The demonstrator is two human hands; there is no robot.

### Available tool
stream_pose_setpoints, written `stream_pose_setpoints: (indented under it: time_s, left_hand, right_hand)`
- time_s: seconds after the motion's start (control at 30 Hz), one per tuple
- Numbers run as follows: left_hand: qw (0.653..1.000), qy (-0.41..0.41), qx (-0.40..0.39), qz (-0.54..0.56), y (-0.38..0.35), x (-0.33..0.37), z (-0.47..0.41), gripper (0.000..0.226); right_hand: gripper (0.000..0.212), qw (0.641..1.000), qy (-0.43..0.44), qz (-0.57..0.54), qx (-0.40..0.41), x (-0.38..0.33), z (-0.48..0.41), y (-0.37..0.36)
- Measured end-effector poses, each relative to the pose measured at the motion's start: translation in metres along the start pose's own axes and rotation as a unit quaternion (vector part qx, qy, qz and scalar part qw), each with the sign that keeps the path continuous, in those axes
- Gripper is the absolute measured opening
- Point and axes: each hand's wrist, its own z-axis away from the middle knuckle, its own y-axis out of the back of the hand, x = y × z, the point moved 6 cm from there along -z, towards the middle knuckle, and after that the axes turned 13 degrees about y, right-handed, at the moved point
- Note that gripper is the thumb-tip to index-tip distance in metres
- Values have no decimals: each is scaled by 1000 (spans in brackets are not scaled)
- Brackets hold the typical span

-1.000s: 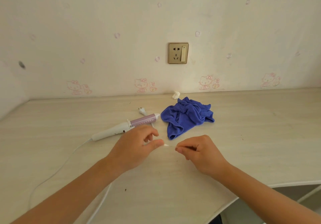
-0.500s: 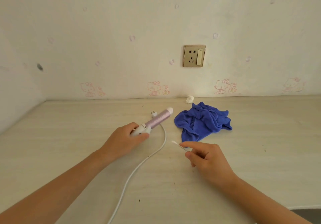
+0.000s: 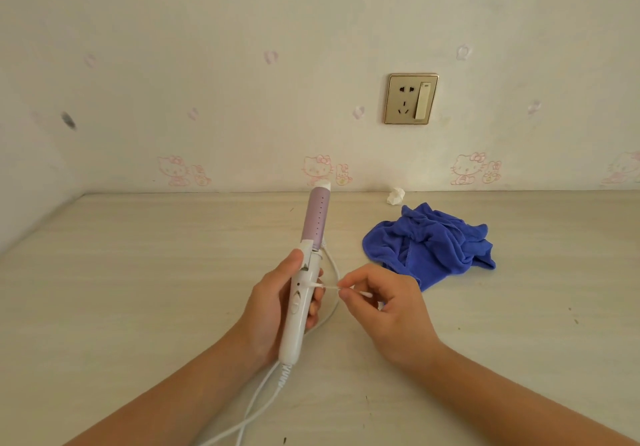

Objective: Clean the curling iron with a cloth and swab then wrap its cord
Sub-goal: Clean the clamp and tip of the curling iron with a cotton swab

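Note:
My left hand (image 3: pixel 272 302) grips the white handle of the curling iron (image 3: pixel 304 272), held nearly upright above the table with its lilac barrel pointing away toward the wall. My right hand (image 3: pixel 384 303) pinches a cotton swab (image 3: pixel 327 287) whose left tip touches the handle just above the slide switch. The white cord (image 3: pixel 258 400) runs from the handle's base down to the bottom edge, and another stretch loops behind the handle. A crumpled blue cloth (image 3: pixel 429 241) lies on the table to the right of the barrel.
A small crumpled white tissue (image 3: pixel 396 196) sits at the wall behind the cloth. A gold wall socket with switch (image 3: pixel 411 98) is above it. The pale wooden table (image 3: pixel 138 289) meets a wall at the far left corner.
My left hand has lifted the curling iron off the table and turned it upright toward me. My right hand has brought the swab's tip onto the handle.

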Motion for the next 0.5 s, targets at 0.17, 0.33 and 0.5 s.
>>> stream_pose_setpoints:
  time_s: [0.17, 0.33, 0.5]
  left_hand:
    - [999, -6, -33, 7, -2, 2, -19, 55]
    - [999, -37, -31, -4, -3, 9, -35, 56]
    - [997, -47, -45, -35, -4, 8, -36, 60]
  right_hand:
    - [8, 999, 24, 21, -28, 17, -21, -2]
    - [13, 998, 35, 34, -32, 31, -42, 10]
    - [20, 997, 41, 20, -55, 28, -40, 13]
